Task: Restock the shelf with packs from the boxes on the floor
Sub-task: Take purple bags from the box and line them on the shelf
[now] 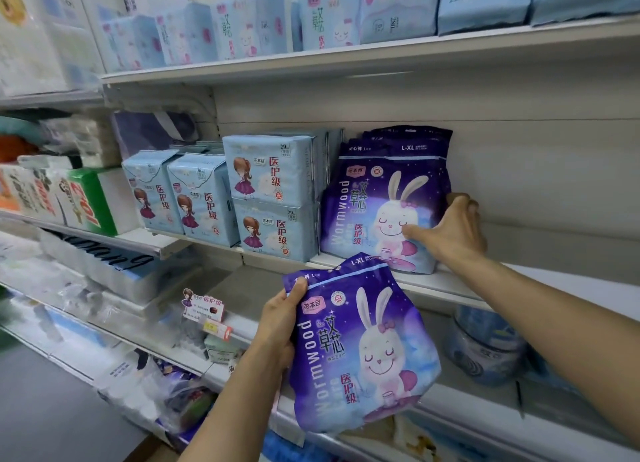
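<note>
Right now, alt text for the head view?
The left hand holds a purple rabbit pack below the shelf, while the right hand grips the matching purple packs standing there, beside stacked light-blue packs.

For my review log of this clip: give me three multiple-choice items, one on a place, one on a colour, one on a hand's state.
1. Where is the right hand?
A. on the purple packs on the shelf
B. in a box
C. on the top shelf

2. What colour is the pack in the left hand?
A. green
B. purple
C. orange

3. How is the left hand?
A. empty
B. flat on the shelf
C. gripping a held pack

Answers: 1 A, fingers wrap the standing packs' right edge; 2 B, purple rabbit print; 3 C, thumb over its top corner.
</note>
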